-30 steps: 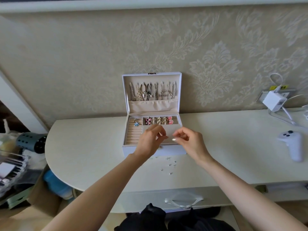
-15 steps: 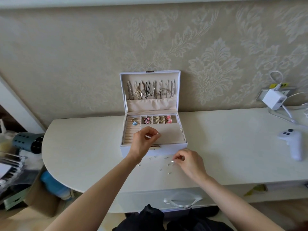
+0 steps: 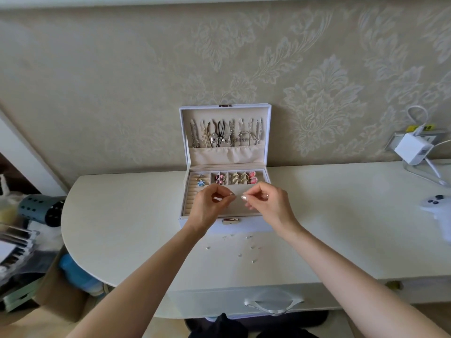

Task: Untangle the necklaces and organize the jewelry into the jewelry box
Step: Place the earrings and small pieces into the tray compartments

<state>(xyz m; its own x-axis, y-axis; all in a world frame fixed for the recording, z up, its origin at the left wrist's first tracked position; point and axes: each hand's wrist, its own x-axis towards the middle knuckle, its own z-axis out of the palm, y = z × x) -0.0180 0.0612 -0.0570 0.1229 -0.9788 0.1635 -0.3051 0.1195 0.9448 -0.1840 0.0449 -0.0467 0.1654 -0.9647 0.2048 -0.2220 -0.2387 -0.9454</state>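
Small studs lie scattered on the counter just before the open box. Over its front tray, the left hand and right hand each pinch shut, fingertips nearly meeting; what either grip holds is too small to tell. Necklaces hang in the upright lid.

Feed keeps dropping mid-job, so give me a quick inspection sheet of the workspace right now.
Surface: pale desk, mostly bare.
Job's things: jewelry box open against the wall; necklaces hang in the lid; earrings fill the back slots; small loose pieces lie in front.
Clutter: white controller at the right edge.
Grippers: left hand and right hand pinch above the tray; what they hold is too small to tell.
Cables: charger with white cord.
Surroundings: patterned wallpaper; bins on the floor, left.
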